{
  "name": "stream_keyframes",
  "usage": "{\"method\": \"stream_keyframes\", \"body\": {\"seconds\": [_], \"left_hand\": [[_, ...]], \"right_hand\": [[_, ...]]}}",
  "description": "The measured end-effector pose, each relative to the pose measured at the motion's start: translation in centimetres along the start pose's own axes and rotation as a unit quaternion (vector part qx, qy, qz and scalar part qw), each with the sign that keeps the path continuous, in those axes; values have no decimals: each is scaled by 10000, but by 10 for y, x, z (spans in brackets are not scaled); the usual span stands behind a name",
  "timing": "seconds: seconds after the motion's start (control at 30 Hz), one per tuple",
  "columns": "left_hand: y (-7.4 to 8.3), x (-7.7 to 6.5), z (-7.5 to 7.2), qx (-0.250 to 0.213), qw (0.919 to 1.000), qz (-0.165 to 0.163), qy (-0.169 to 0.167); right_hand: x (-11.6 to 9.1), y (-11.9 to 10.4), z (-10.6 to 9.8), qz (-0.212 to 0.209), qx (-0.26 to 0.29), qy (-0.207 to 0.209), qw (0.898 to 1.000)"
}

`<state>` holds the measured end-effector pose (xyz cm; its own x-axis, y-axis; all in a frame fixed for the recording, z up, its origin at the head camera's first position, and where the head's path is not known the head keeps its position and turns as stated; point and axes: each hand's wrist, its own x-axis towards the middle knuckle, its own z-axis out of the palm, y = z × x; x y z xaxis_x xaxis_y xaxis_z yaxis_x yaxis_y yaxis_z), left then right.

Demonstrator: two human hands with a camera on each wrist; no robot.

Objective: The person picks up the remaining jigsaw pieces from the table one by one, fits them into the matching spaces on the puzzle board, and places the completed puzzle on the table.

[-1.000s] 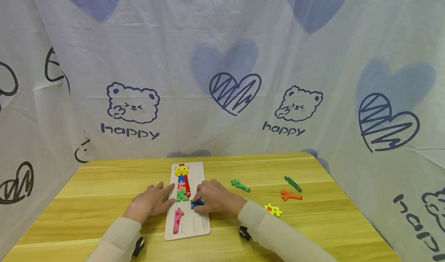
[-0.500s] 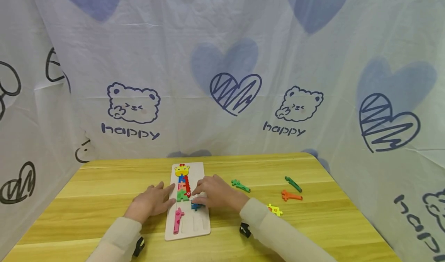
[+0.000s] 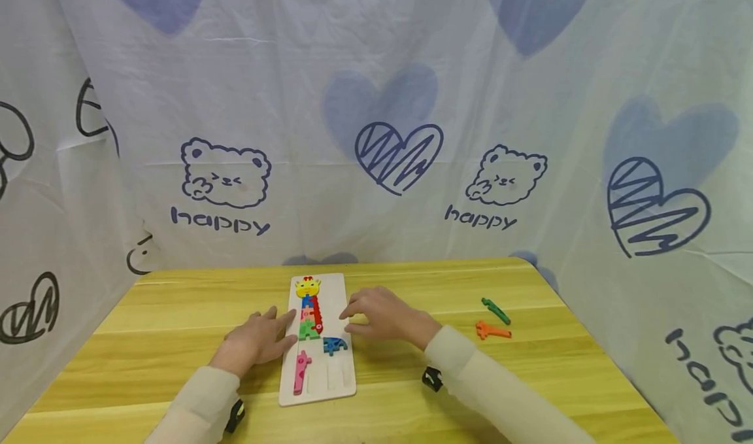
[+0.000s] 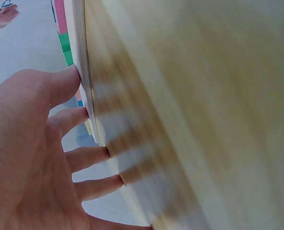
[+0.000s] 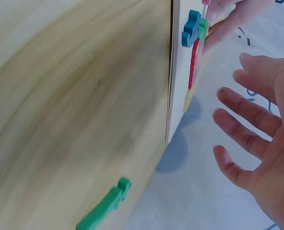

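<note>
A white puzzle board (image 3: 335, 295) lies on the table with a yellow giraffe head (image 3: 308, 288) at its far end. Below the head are small joined pieces and a red strip (image 3: 317, 318). A blue piece (image 3: 334, 345) sits at mid-board, right of centre, and a pink leg piece (image 3: 301, 373) lies nearer the front. My left hand (image 3: 255, 341) touches the board's left edge with spread fingertips, as the left wrist view confirms. Over the right edge hovers my right hand (image 3: 379, 314), fingers loosely bent, holding nothing and apart from the blue piece.
On the wooden table (image 3: 176, 313), an orange piece (image 3: 493, 330) and a dark green piece (image 3: 496, 310) lie to the right. Another green piece (image 5: 103, 206) shows in the right wrist view. A printed cloth (image 3: 306, 104) hangs behind.
My right hand has let go of the blue piece and moved right and up, leaving it on the board. Its arm now covers the yellow and nearer green pieces. The left hand stays put.
</note>
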<state>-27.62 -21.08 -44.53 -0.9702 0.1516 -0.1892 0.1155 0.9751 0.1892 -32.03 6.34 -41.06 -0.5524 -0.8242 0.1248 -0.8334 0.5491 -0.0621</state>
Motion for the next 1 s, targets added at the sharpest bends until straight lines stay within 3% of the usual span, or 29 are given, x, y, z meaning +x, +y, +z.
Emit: {"method": "stream_keyframes", "body": {"seconds": [0.4,0.77,1.0], "left_hand": [[2,-1,-1,-53,10000,-36,-64],[2,-1,-2,-47,10000,-25,-26],[1,-1,0,-38,10000,-20,4]], "right_hand": [[-47,21,-18,-217,-402,218,9987],[-100,37,-24,148,-547,40,9984],[-128,46,-21,311,-307,-53,9990]]}}
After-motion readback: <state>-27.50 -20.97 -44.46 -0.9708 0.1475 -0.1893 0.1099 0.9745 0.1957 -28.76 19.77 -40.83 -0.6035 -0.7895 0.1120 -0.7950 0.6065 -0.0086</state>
